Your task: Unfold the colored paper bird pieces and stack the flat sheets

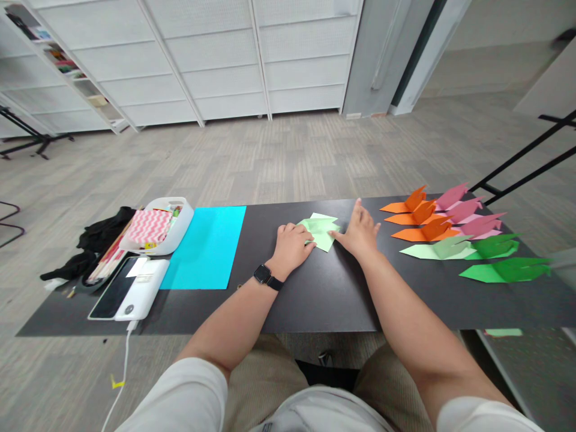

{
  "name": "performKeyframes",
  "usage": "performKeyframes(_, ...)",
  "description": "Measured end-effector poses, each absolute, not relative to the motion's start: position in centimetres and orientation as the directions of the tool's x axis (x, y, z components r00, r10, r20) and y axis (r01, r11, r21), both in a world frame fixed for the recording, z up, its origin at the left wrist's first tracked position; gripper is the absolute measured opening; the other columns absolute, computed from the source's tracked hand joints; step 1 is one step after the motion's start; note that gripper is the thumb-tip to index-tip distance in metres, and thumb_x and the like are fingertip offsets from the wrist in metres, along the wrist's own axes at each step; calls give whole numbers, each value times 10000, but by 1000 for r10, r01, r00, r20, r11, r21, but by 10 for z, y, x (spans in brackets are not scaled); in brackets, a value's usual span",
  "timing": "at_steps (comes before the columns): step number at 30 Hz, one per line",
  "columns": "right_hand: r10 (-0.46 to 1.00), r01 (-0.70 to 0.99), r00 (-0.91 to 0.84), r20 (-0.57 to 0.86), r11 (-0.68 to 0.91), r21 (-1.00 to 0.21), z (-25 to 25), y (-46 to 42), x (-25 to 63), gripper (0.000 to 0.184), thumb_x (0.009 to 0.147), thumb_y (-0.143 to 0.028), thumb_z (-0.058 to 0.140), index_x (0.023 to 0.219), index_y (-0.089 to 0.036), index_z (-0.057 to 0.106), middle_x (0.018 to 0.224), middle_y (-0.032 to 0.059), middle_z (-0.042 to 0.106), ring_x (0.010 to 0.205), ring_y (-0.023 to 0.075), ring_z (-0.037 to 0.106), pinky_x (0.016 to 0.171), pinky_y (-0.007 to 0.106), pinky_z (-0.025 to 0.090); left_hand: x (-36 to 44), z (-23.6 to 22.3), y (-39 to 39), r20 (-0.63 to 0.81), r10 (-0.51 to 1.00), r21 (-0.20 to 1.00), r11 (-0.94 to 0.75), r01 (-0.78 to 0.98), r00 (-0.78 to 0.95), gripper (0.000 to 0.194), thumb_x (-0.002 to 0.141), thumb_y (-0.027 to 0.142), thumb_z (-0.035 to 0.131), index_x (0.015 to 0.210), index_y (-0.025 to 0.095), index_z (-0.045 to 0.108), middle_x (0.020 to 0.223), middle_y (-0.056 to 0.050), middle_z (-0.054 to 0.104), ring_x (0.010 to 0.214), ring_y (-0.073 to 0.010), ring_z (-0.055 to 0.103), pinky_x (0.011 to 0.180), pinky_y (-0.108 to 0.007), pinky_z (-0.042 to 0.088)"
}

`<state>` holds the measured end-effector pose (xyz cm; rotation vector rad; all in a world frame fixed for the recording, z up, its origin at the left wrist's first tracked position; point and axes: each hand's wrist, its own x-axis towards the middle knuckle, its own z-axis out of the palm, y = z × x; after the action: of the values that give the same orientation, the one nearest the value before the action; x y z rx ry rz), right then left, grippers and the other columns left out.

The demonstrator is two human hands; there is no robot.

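Note:
A light green folded paper (323, 228) lies on the dark table in front of me, with some flaps standing out at its top and lower point. My left hand (291, 246), wearing a black watch on the wrist, has its fingers bent and presses the paper's left side between thumb and fingers. At the right edge, the thumb of my right hand (361, 231) touches the paper. The other fingers of that hand are spread and raised, holding nothing. The underside of the paper is hidden.
Folded paper birds stand at the right: orange (420, 213), pink (477, 225), pale green (443, 248) and green (504, 270). To the left are a blue sheet (209, 246), a white bin (180, 225), a phone (114, 291), a white power bank (144, 291) and black cloth (105, 231).

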<state>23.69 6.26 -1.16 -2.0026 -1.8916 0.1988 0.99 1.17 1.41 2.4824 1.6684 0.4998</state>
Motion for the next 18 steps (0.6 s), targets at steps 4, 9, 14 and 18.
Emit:
performKeyframes(4, 983, 927, 150, 105, -103, -361, -9, 69, 248, 1294, 835, -647, 733, 1690, -195, -127, 1707, 279, 241, 1569, 460, 229, 1195, 741, 213, 10, 17, 8, 219, 912, 255, -396, 882, 346, 245, 1020, 433, 630, 1040, 280, 821, 1140, -67, 745, 1105, -290, 564, 1004, -509, 378)
performKeyframes(9, 976, 923, 202, 80, -163, -347, -5, 73, 252, 1181, 870, -599, 695, 1700, -165, -25, 1702, 280, 260, 1572, 467, 215, 1185, 733, 233, 7, 17, 6, 213, 911, 259, -402, 878, 354, 253, 1021, 429, 620, 1049, 286, 827, 1138, -64, 756, 1104, -286, 572, 1041, -517, 383)
performKeyframes(14, 959, 923, 219, 182, -143, -358, 6, 70, 254, 904, 931, -472, 636, 1673, -143, 238, 1599, 261, 451, 1493, 434, 371, 1179, 679, 288, 1, 24, 4, 212, 915, 327, -397, 858, 343, 235, 1027, 371, 599, 1009, 291, 818, 1111, -32, 793, 1126, -262, 611, 1207, -554, 290)
performKeyframes(18, 978, 932, 92, 188, -18, -361, 21, 64, 255, 359, 960, -410, 586, 1209, -209, 749, 1285, 156, 687, 1220, 343, 609, 1072, 490, 440, 0, 30, 2, 181, 923, 352, -384, 854, 340, 251, 1027, 319, 575, 965, 273, 814, 1083, -23, 812, 1121, -251, 646, 1255, -565, 262)
